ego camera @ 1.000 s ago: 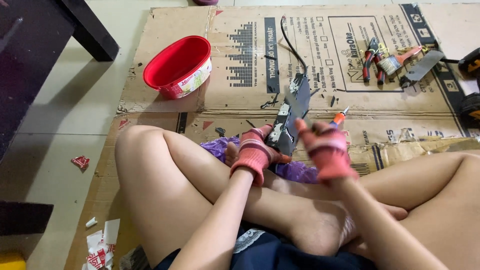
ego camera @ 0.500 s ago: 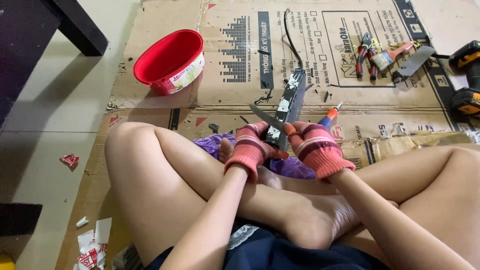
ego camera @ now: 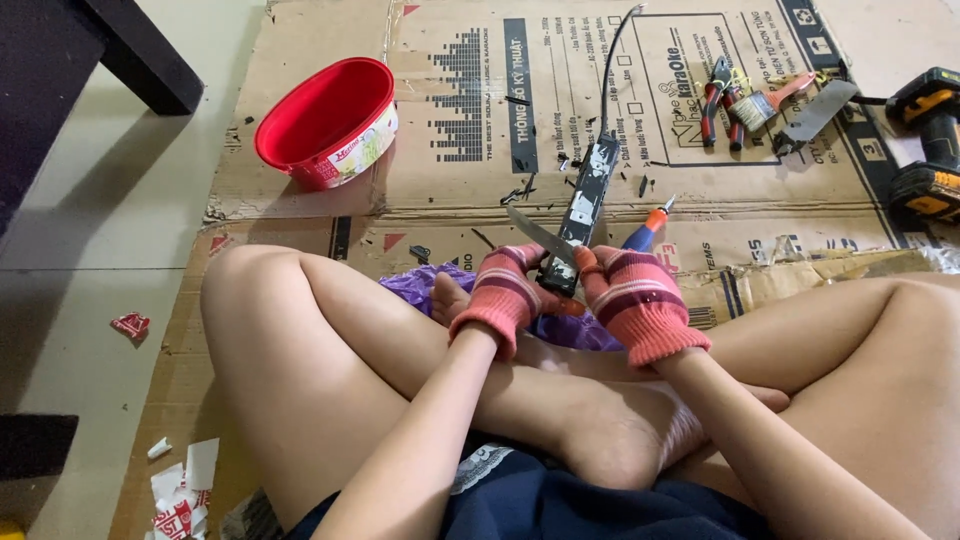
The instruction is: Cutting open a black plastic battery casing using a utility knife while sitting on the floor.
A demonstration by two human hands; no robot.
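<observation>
I sit cross-legged on flattened cardboard [ego camera: 450, 110], with pink striped gloves on both hands. My left hand [ego camera: 503, 290] grips the near end of a long, narrow black device [ego camera: 590, 190] that stands tilted away from me, a black cable [ego camera: 612, 60] trailing from its far end. My right hand [ego camera: 640, 302] presses against the same end and appears to hold a knife. Its grey blade [ego camera: 535, 232] points up and left across the device's lower part. A purple plastic bag [ego camera: 420, 285] lies under my hands, by my foot.
A red oval bowl [ego camera: 325, 120] stands at the cardboard's left edge. An orange-and-blue screwdriver [ego camera: 648, 226] lies just behind my right hand. Pliers [ego camera: 718, 95], a paintbrush [ego camera: 770, 103], a scraper [ego camera: 818, 112] and a yellow-black cordless drill [ego camera: 930, 140] lie far right. A dark table leg [ego camera: 140, 55] is at upper left.
My two hands have come together at the near end of the black device. The knife blade now crosses its lower part. The view has shifted slightly.
</observation>
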